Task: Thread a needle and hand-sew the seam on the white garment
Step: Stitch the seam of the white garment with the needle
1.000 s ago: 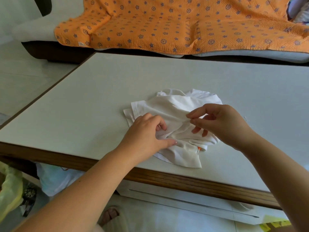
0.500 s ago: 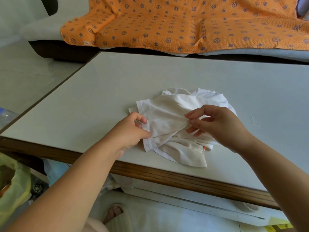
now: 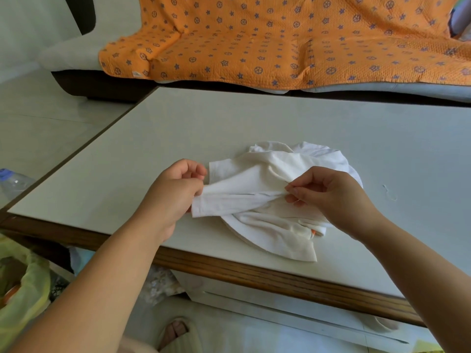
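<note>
Head view: the white garment lies bunched on the counter, near its front edge. The left hand pinches one end of a folded band of the cloth. The right hand pinches the other end between thumb and curled fingers, where a thin dark sliver, probably the needle, shows at the fingertips. The band is stretched between them, its long axis running left to right across the view, its free hemmed end pointing to the person's left. A dark line, likely the seam, follows that axis. As I judge it, the cloth could slip from the left pinch and slacken the seam, or the needle could prick a finger tucked under the fold.
</note>
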Demonstrator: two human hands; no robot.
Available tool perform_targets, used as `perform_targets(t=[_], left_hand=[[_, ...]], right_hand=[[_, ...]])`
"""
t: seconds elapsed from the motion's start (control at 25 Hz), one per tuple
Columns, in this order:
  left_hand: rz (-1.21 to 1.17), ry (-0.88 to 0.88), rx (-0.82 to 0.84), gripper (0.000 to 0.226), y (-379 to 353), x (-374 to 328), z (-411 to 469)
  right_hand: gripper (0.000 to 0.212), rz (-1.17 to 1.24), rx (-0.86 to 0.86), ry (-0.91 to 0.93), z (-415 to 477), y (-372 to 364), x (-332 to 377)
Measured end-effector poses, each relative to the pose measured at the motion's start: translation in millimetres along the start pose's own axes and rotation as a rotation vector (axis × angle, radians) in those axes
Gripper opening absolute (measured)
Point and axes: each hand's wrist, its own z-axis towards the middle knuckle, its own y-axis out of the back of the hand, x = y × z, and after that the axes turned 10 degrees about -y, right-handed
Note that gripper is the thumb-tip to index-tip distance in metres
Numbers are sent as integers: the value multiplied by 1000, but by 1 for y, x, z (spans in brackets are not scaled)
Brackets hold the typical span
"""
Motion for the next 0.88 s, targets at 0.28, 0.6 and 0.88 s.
perform_targets(t=[0.28, 0.6, 0.88], left_hand=[[555, -127, 323, 24, -1, 2, -9], [874, -837, 184, 33, -71, 10, -14], [213, -291, 338, 10, -74, -8, -6]], right_hand=[[3, 65, -19, 16, 1, -1, 6], [2, 153, -10, -9, 0, 2, 14], [10, 246, -105, 20, 0, 14, 18]])
